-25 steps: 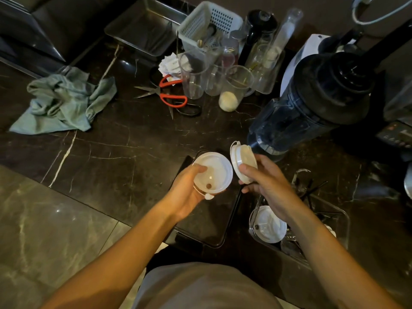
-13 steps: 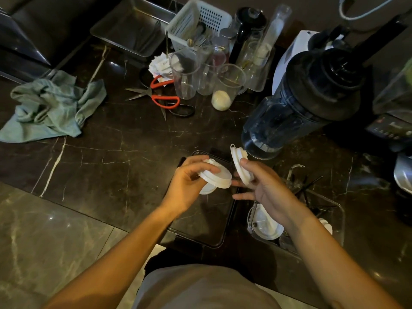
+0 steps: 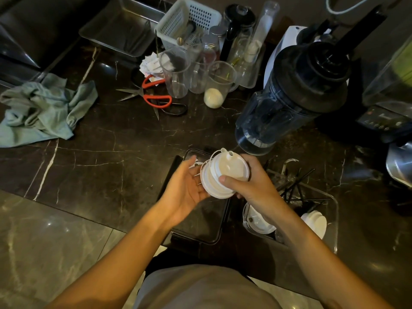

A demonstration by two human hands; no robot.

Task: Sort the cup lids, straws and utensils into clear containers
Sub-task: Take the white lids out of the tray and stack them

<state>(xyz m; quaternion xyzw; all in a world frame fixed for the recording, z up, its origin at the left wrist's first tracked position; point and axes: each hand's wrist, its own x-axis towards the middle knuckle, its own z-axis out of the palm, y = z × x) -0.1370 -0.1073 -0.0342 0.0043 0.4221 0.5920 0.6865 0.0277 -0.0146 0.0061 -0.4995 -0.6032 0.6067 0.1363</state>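
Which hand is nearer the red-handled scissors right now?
Left. The left hand sits below and slightly right of the scissors; the right hand, gripping the stacked lids, is farther right.

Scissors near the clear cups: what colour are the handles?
Red-orange handles on the scissors, seen clearly in the head view.

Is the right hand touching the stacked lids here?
Touching. The head view shows the right hand wrapped around the stacked lids, thumb pressed on the rim and fingers behind; the left hand supports them from the other side.
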